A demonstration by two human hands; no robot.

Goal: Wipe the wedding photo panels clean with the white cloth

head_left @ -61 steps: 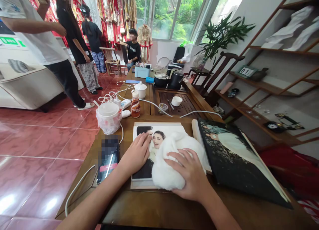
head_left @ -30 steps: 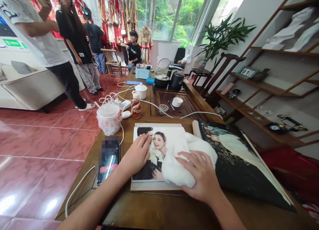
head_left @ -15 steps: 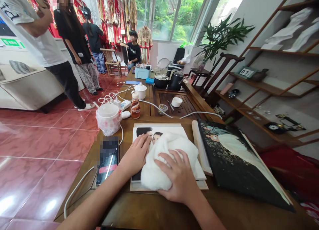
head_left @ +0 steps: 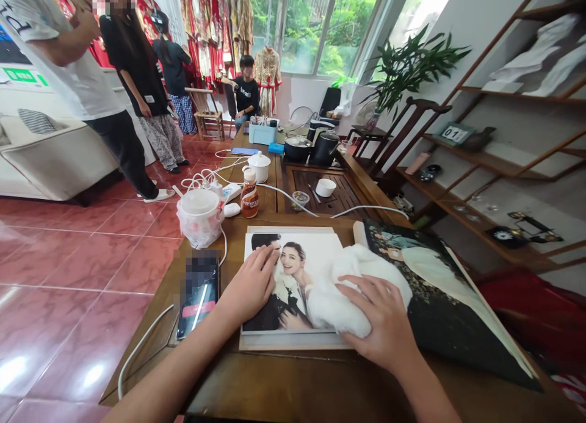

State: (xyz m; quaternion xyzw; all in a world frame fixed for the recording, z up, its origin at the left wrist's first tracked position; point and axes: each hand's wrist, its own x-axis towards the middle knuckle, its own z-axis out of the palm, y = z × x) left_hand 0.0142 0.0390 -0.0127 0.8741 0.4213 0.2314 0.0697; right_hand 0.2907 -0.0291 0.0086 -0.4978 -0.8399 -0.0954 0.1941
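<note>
A couple's photo print (head_left: 293, 282) lies on a pale wooden frame or board (head_left: 293, 342) on the brown table. My left hand (head_left: 256, 282) rests flat on the left part of the print, fingers stretched out. My right hand (head_left: 382, 319) presses on a fluffy white cloth (head_left: 339, 292), its fingers curved over the bunched fabric. The cloth covers the print's right side and reaches over the edge of a second, dark wedding picture (head_left: 439, 282) leaning at the right. What lies beneath the cloth is hidden.
Left of the print lie a phone (head_left: 198, 298) and a bagged white tub (head_left: 199, 218). Behind stand a brown bottle (head_left: 249, 194), a white lidded cup (head_left: 259, 166) and a tea tray (head_left: 339, 194). Cables cross the table. Several people stand or sit beyond; shelves (head_left: 485, 160) rise at right.
My right hand has slid the white cloth to the right, uncovering the woman and the middle of the print. My left hand stays in place.
</note>
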